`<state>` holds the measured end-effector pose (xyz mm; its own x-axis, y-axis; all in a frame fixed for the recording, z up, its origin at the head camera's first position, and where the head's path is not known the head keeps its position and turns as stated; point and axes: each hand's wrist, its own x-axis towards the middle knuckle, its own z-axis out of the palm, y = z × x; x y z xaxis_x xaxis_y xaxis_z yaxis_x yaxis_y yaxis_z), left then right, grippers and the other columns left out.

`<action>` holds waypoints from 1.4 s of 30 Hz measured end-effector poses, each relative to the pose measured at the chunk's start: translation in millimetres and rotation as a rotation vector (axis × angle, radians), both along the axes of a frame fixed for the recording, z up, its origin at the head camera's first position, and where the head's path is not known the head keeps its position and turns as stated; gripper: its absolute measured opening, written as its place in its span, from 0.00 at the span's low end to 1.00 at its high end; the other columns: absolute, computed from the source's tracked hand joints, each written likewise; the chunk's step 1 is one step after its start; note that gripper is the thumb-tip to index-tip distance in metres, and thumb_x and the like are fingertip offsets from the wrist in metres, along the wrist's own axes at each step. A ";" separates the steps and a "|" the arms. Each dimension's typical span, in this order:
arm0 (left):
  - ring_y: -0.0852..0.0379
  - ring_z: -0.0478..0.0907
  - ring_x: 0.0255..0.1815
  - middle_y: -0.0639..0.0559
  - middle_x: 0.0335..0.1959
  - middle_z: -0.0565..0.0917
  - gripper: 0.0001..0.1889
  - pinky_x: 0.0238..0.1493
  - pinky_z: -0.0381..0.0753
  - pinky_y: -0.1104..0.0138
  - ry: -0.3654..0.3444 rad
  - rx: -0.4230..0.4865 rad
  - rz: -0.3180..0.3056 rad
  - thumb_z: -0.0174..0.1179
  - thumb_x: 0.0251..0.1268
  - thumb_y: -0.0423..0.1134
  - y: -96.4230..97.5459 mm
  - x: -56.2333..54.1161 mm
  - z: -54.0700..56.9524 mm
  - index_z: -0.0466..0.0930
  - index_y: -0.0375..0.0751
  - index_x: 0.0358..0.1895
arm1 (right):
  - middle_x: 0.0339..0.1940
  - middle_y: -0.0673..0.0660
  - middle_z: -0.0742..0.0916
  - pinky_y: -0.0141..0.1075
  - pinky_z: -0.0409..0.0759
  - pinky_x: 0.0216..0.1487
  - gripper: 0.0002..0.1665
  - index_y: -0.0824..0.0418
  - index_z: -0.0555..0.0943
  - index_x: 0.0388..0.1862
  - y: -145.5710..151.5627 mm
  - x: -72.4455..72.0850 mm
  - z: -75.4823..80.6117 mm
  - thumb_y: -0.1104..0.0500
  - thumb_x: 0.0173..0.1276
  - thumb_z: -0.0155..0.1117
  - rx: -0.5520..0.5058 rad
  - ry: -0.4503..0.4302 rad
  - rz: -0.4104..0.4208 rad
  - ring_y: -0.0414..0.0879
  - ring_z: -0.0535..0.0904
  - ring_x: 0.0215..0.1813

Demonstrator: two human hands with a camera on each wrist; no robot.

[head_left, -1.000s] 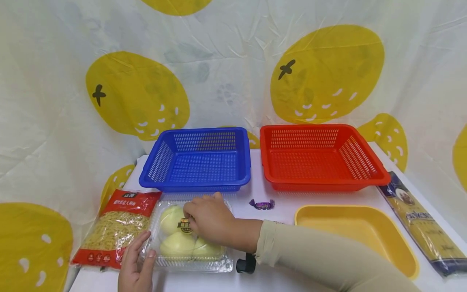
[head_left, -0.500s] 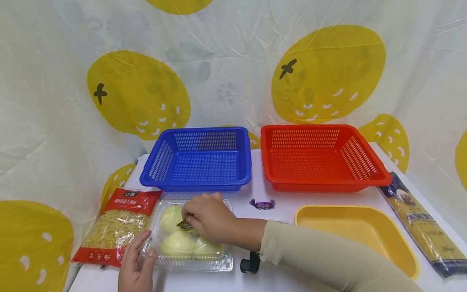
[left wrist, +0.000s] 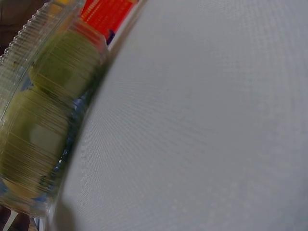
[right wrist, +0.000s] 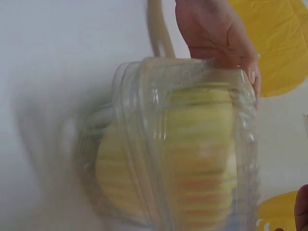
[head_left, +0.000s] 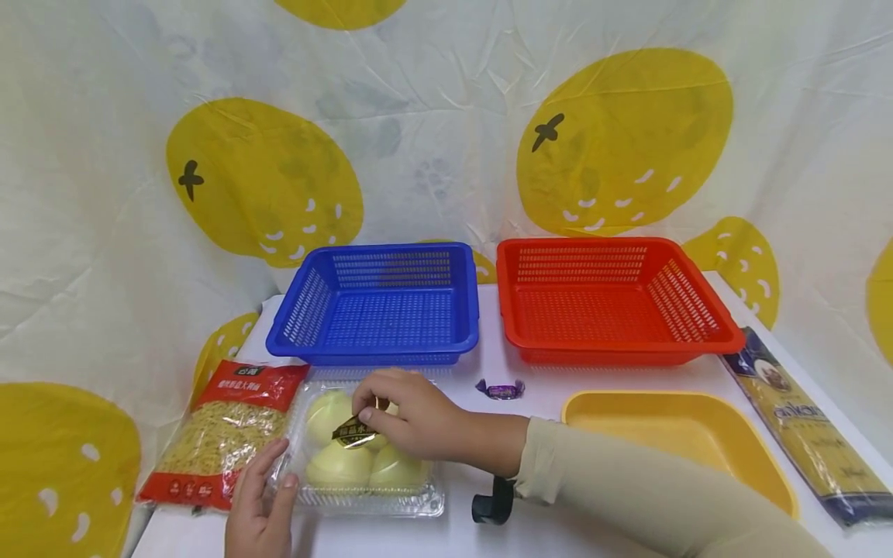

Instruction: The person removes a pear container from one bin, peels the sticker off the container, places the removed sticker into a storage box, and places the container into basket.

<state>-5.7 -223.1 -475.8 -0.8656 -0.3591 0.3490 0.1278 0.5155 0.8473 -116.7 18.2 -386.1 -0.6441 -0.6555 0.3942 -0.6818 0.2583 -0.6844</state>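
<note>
A clear plastic clamshell box [head_left: 370,508] stands on the white table, holding several round pale yellow-green fruits [head_left: 339,465]. My right hand [head_left: 412,415] is over its lid, thumb and forefinger pinching the upper edge of a black-and-gold label [head_left: 354,432]. The label stands tilted, its lower part close over the lid. My left hand [head_left: 261,504] rests at the box's front left corner, thumb and fingers spread apart against its side. In the right wrist view the left hand's fingers [right wrist: 248,62] lie along the blurred box wall.
A red bag of pasta [head_left: 223,434] lies left of the box. Behind stand a blue basket [head_left: 377,355] and a red basket [head_left: 614,353]. A purple-wrapped candy [head_left: 501,389], a yellow tray [head_left: 642,399] and a long pasta packet [head_left: 802,426] lie to the right.
The right hand has drawn slightly right, and the label in its pinch has turned and lifted from lying flat on the lid. The left hand and box have stayed in place.
</note>
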 end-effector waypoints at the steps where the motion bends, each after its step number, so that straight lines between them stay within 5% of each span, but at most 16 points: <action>1: 0.74 0.67 0.69 0.68 0.65 0.76 0.23 0.67 0.61 0.86 -0.004 -0.004 0.004 0.62 0.73 0.25 -0.1 0.1 0.1 0.81 0.40 0.69 | 0.40 0.45 0.86 0.35 0.78 0.53 0.04 0.54 0.83 0.44 2.0 -0.6 0.2 0.62 0.77 0.64 -0.008 -0.016 0.005 0.34 0.77 0.45; 6: 0.74 0.67 0.68 0.66 0.65 0.76 0.22 0.66 0.61 0.86 -0.022 0.016 0.008 0.62 0.74 0.26 0.3 0.2 0.4 0.81 0.40 0.68 | 0.41 0.44 0.86 0.41 0.83 0.52 0.05 0.54 0.83 0.44 15.9 -1.3 0.0 0.64 0.76 0.64 -0.019 -0.081 0.015 0.35 0.77 0.46; 21: 0.74 0.67 0.69 0.66 0.65 0.75 0.21 0.65 0.62 0.87 -0.039 0.044 0.002 0.62 0.75 0.27 0.9 0.5 5.3 0.81 0.39 0.68 | 0.39 0.44 0.86 0.40 0.85 0.49 0.09 0.54 0.84 0.42 75.8 3.3 -6.1 0.68 0.74 0.65 -0.072 -0.083 0.037 0.38 0.80 0.45; 42: 0.72 0.67 0.70 0.59 0.68 0.75 0.21 0.65 0.63 0.86 -0.114 0.069 0.017 0.62 0.77 0.29 0.2 -0.2 7.0 0.80 0.44 0.70 | 0.39 0.40 0.85 0.38 0.82 0.51 0.09 0.44 0.84 0.45 162.6 14.4 3.6 0.62 0.78 0.66 0.125 -0.228 -0.053 0.43 0.81 0.48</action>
